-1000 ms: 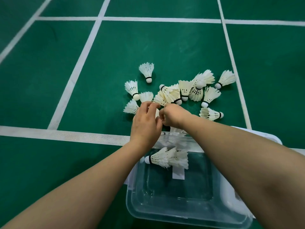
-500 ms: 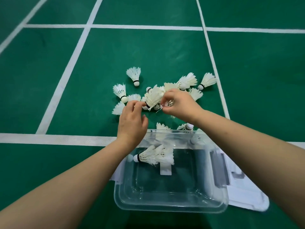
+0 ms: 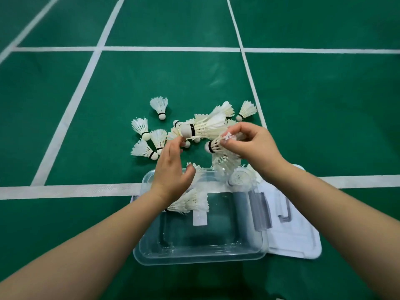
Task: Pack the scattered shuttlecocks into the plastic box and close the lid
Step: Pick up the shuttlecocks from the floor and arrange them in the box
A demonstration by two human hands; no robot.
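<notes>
Currently pinching two raised shuttlecocks [image 3: 203,126] by feather tips alone with right hand [image 3: 253,148] fingers clamped, left hand [image 3: 171,169] fingers loose and apart under one cork, near far rim of plastic box [image 3: 194,256]; risks bending feathers or dropping short onto floor [image 3: 86,213].

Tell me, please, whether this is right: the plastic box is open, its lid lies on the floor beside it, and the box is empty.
Not quite: the plastic box is not empty; the head view shows shuttlecocks lying inside it. The box is open, and its lid lies on the floor beside it.
</notes>
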